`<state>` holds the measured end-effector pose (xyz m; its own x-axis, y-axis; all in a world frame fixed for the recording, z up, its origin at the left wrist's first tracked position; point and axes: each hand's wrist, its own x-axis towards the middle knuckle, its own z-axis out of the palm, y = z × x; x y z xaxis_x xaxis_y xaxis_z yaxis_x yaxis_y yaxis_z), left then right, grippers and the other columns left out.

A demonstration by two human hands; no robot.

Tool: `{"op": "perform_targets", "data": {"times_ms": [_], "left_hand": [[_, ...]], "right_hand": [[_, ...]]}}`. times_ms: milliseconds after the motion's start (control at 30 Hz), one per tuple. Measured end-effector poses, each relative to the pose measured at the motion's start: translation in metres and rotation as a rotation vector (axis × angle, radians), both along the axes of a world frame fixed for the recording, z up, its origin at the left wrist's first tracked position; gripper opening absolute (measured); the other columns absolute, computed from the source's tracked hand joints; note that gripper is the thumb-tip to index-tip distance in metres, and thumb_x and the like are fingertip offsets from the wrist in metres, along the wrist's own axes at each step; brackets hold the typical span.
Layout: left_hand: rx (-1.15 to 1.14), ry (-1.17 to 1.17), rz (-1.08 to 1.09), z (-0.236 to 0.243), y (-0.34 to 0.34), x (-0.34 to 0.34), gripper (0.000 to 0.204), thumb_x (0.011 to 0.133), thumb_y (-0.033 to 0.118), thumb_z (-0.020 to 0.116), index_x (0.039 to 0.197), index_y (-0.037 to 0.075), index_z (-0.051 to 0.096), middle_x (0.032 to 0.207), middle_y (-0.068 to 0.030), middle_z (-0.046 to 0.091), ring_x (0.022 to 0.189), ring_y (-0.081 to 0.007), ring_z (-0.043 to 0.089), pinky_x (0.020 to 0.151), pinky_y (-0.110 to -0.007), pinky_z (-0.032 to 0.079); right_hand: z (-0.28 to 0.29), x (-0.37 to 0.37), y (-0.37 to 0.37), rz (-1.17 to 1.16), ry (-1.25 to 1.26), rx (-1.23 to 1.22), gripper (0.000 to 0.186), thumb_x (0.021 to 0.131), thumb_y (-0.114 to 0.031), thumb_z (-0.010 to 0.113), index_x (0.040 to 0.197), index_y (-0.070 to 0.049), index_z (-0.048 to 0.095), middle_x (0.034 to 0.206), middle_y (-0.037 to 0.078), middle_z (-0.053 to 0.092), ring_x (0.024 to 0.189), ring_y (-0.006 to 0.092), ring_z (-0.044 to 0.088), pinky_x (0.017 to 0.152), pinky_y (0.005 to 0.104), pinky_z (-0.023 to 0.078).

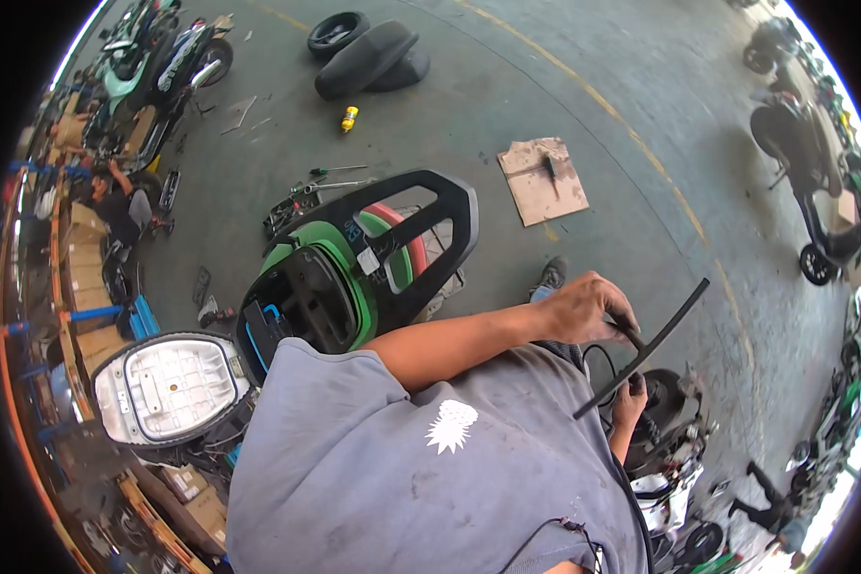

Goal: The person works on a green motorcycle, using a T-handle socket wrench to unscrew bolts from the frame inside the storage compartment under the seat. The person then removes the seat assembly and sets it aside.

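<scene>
I hold a long thin black strip slanting across my front, over the concrete floor. My left hand is closed around its middle, my bare forearm reaching out from a grey sleeve. My right hand grips it lower down, near its bottom end. Beneath the hands sits a dark wheel and part of a scooter. To the left stands a green and black scooter body with a black rear grab rack.
A white seat underside lies at lower left. Hand tools, a yellow bottle, cardboard, a black seat and a tyre lie on the floor. Another person crouches far left. Scooters are parked on the right.
</scene>
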<state>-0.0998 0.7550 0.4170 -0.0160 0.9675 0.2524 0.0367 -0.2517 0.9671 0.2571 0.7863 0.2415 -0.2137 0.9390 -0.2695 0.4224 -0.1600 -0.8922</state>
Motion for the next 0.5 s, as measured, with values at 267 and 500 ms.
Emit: {"op": "perform_targets", "data": {"times_ms": [267,500], "left_hand": [[0.028,0.008,0.731,-0.030,0.125,-0.094,0.016,0.068,0.004,0.076,0.082,0.001,0.070,0.082,-0.0110,0.070,0.076,-0.0212,0.068,0.068,-0.031,0.053],[0.058,0.061,1.290,-0.001,0.121,-0.208,0.024,0.073,0.017,0.078,0.087,0.000,0.067,0.081,-0.0115,0.067,0.074,-0.0235,0.065,0.067,-0.033,0.049]], "right_hand": [[0.076,-0.278,0.270,0.860,-0.073,0.025,0.041,0.083,-0.012,0.063,0.120,0.003,0.052,0.114,0.017,0.058,0.111,0.0253,0.053,0.096,0.0358,0.040],[0.127,-0.519,0.271,1.549,0.161,-0.112,0.022,0.084,-0.016,0.065,0.096,0.003,0.061,0.102,0.011,0.061,0.097,0.0180,0.056,0.084,0.0319,0.044]]}}
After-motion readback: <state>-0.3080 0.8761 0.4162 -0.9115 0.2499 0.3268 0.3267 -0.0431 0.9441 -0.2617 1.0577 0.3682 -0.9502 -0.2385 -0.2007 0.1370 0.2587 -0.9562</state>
